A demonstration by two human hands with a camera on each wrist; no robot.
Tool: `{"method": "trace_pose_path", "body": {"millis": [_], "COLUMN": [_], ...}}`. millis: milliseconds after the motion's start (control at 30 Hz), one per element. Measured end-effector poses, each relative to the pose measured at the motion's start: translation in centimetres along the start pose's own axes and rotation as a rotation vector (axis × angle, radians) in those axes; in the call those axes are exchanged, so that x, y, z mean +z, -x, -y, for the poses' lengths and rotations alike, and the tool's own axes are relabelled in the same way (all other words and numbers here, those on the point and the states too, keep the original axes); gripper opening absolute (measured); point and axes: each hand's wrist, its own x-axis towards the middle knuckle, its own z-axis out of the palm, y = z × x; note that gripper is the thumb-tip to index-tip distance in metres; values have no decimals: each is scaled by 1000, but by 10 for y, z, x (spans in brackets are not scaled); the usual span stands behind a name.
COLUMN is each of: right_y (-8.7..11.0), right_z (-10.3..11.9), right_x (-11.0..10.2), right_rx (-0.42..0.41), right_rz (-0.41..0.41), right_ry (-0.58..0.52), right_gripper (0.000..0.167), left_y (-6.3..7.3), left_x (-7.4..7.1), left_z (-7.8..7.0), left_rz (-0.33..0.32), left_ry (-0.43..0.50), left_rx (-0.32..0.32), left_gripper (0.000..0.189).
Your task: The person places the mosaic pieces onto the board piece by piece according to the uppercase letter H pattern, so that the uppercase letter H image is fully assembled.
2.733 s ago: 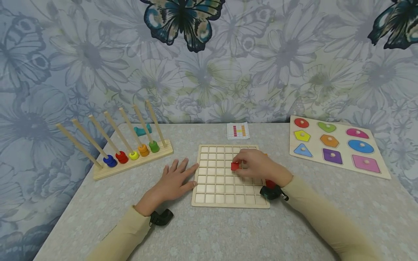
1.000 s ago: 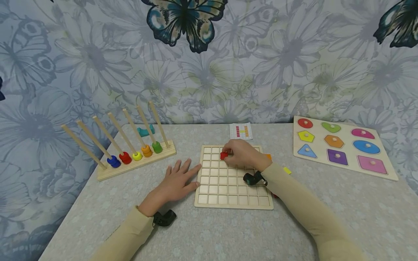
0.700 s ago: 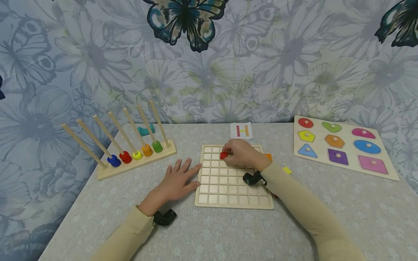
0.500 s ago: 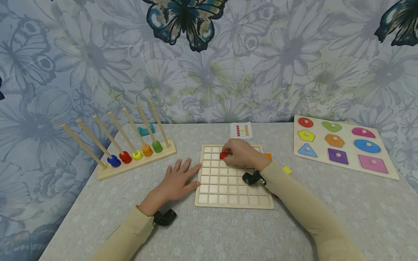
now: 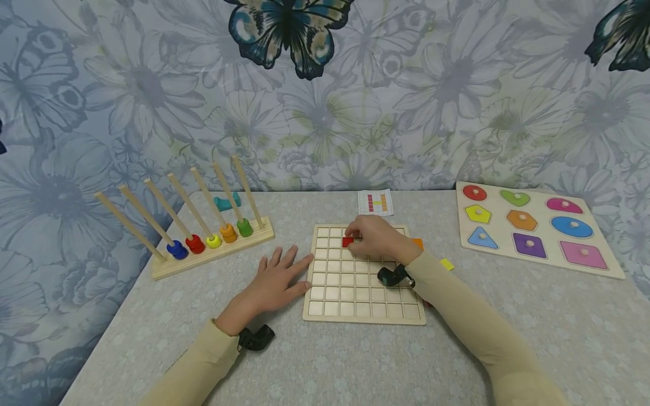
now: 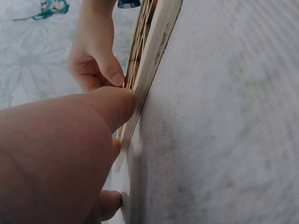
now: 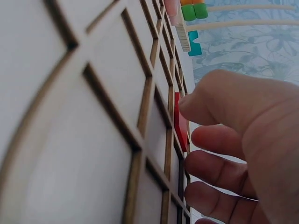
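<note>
A square wooden grid board lies on the table in the head view. Over its upper part, my right hand pinches a small red square tile with thumb and fingers. In the right wrist view the thumb is against the red tile, which sits low among the grid's cells. My left hand lies palm down at the board's left side, fingers spread. Its thumb and index fingertip are right at the board's edge, as the left wrist view also shows of the left hand.
An orange tile and a yellow tile lie right of the board, partly behind the right arm. A pattern card is behind it. A peg stand with coloured rings stands left, a teal piece behind it. A shape puzzle lies right.
My right hand has carried the red tile left and away from me across the grid, then stayed there as the tile settled lower. The shape puzzle has shifted slightly. My left hand keeps its place.
</note>
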Motion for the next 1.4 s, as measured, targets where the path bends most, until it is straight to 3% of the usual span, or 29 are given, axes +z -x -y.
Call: {"method": "trace_pose_path", "body": {"millis": [267, 567, 933, 1167, 1400], "right_y": [15, 51, 98, 123, 146], "right_z": [-4, -27, -47, -49, -47], "right_x": [-11, -30, -41, -43, -44], "right_rx": [-39, 23, 116, 176, 173], "right_rz": [-42, -82, -55, -47, -36], "right_ry": [27, 63, 87, 75, 103], "right_gripper": [28, 25, 27, 25, 23], "left_y": [0, 0, 0, 1, 0], "left_x": [1, -2, -2, -3, -3], "left_z": [0, 1, 0, -2, -1], "left_rz": [2, 10, 8, 1, 1], "left_ry": [12, 5, 2, 12, 5], "left_rx": [8, 8, 10, 16, 11], "left_gripper": [62, 62, 62, 62, 62]}}
